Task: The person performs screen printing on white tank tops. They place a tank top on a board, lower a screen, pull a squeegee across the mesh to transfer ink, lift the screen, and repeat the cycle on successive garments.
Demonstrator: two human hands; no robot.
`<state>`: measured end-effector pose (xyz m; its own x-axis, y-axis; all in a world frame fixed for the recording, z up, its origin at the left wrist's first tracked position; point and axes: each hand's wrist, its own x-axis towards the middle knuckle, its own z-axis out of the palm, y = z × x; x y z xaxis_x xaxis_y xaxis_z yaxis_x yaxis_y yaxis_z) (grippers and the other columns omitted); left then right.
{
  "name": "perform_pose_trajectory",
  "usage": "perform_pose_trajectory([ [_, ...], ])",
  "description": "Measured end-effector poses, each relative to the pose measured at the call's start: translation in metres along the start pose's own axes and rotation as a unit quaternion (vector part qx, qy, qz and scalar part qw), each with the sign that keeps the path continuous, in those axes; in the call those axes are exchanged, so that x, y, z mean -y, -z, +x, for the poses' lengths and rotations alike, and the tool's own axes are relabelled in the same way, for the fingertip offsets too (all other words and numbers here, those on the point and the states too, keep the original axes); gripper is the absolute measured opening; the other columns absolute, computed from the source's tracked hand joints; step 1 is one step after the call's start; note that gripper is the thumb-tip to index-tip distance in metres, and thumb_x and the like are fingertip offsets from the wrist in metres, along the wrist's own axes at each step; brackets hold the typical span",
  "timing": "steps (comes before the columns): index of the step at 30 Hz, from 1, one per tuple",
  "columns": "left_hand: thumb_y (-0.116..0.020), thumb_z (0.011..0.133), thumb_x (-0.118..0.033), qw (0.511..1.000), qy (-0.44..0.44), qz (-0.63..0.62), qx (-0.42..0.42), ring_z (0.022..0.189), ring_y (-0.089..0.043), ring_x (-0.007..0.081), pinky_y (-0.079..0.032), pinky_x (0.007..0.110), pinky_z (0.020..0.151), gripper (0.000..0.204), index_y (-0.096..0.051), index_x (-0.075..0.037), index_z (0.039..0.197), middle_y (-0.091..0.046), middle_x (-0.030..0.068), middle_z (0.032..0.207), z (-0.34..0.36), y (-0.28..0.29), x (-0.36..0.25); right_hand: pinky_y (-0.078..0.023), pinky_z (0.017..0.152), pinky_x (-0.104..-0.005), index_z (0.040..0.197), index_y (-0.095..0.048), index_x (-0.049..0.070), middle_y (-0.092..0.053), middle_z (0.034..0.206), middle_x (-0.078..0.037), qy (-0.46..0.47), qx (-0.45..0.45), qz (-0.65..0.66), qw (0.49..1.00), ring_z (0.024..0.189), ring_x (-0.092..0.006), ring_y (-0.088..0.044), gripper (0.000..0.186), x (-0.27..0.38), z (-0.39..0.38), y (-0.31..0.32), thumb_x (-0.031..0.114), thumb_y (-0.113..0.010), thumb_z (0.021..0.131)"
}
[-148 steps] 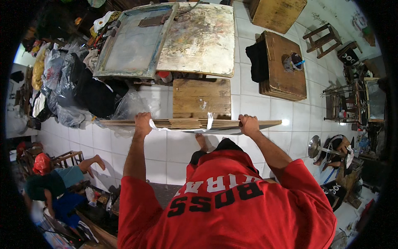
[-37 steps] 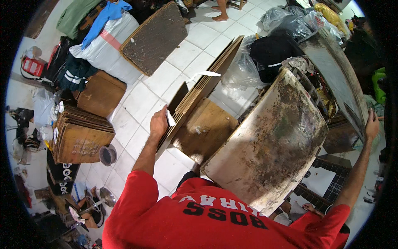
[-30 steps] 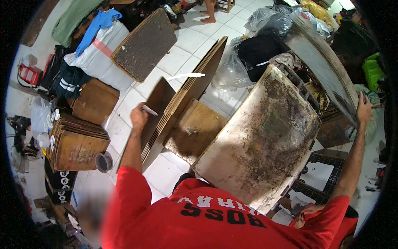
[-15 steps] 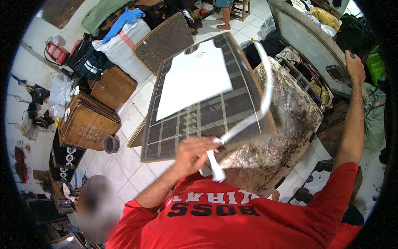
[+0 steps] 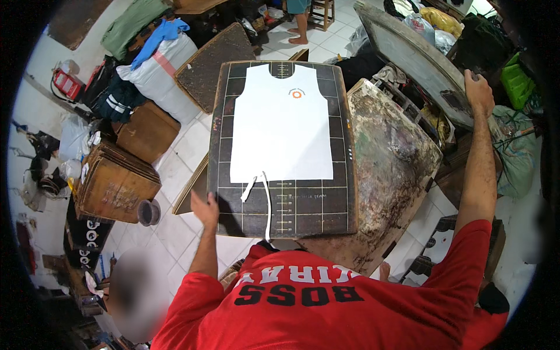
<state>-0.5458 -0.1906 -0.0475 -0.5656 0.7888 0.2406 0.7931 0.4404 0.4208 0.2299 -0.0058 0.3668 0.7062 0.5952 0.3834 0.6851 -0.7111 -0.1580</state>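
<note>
A white shirt-shaped fabric panel (image 5: 280,134) lies flat on a dark board (image 5: 326,224) marked with pale grid lines. A small orange ring print sits near its upper right. From its lower hem a narrow white cloth strip (image 5: 269,210) runs down over the board's near edge, with a short end lying beside it. My left hand (image 5: 205,210) is by the board's lower left edge, fingers apart and holding nothing; whether it touches the edge I cannot tell. Far to the right, my right hand (image 5: 479,93) grips the edge of a raised, tilted screen frame (image 5: 411,55).
A paint-stained board (image 5: 391,163) extends right of the dark board. On the left stand stacked brown boards (image 5: 116,181), a dark cup (image 5: 149,213) on the tiled floor and a stuffed white sack (image 5: 163,81). Another person's leg (image 5: 300,26) shows at the back.
My left hand has let go of the white strip and moved left. The strip now rests on the board, which appears squarer in view. My right hand still grips the frame.
</note>
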Motion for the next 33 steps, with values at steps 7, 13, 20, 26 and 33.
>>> perform_pose_trajectory([
  [7, -0.052, 0.099, -0.062, 0.985, 0.111, -0.088, 0.098, 0.087, -0.067, 0.0493, -0.05, 0.055, 0.082, 0.073, -0.069, 0.009, 0.093, -0.07, 0.0311, 0.09, 0.019, 0.027, 0.002, -0.043, 0.113, -0.05, 0.148, -0.057, 0.018, -0.059, 0.147, -0.016, -0.006, -0.036, -0.008, 0.999, 0.136, -0.0359, -0.056, 0.08, -0.007, 0.015, -0.01, 0.072, -0.05, 0.089],
  [13, -0.053, 0.101, -0.059, 0.986, -0.066, -0.036, 0.148, 0.076, -0.065, 0.0479, -0.047, 0.056, 0.069, 0.071, -0.068, 0.008, 0.085, -0.068, 0.0311, 0.081, 0.104, 0.03, -0.06, -0.052, 0.097, -0.0492, 0.133, -0.069, 0.016, -0.07, 0.131, -0.017, 0.04, -0.146, -0.019, 0.988, 0.119, -0.034, -0.068, 0.072, -0.015, 0.002, -0.024, 0.069, -0.058, 0.086],
  [20, -0.083, 0.076, -0.063, 0.87, -0.258, -0.061, 0.415, 0.091, -0.072, 0.0463, -0.056, 0.05, 0.082, 0.084, -0.064, 0.009, 0.115, -0.072, 0.0333, 0.099, 0.095, -0.041, -0.121, -0.054, 0.085, -0.0518, 0.098, -0.076, 0.01, -0.073, 0.102, -0.021, 0.035, -0.153, 0.017, 0.987, 0.1, -0.0419, -0.069, 0.051, 0.013, -0.033, -0.016, 0.058, -0.063, 0.087],
  [26, -0.085, 0.074, -0.059, 0.823, -0.315, -0.002, 0.473, 0.094, -0.071, 0.0482, -0.056, 0.052, 0.079, 0.087, -0.06, 0.01, 0.12, -0.071, 0.0343, 0.098, 0.062, -0.042, -0.141, -0.055, 0.085, -0.0501, 0.101, -0.076, 0.004, -0.073, 0.103, -0.024, 0.056, -0.139, 0.077, 0.986, 0.099, -0.0431, -0.069, 0.053, 0.016, -0.029, -0.01, 0.052, -0.061, 0.086],
  [33, -0.086, 0.074, -0.057, 0.819, -0.329, -0.029, 0.47, 0.091, -0.072, 0.0476, -0.056, 0.051, 0.078, 0.081, -0.061, 0.01, 0.113, -0.072, 0.0315, 0.096, 0.059, -0.041, -0.159, -0.055, 0.089, -0.0481, 0.102, -0.077, 0.004, -0.073, 0.106, -0.026, 0.053, -0.123, 0.073, 0.988, 0.102, -0.0425, -0.07, 0.054, 0.028, -0.017, 0.009, 0.052, -0.06, 0.086],
])
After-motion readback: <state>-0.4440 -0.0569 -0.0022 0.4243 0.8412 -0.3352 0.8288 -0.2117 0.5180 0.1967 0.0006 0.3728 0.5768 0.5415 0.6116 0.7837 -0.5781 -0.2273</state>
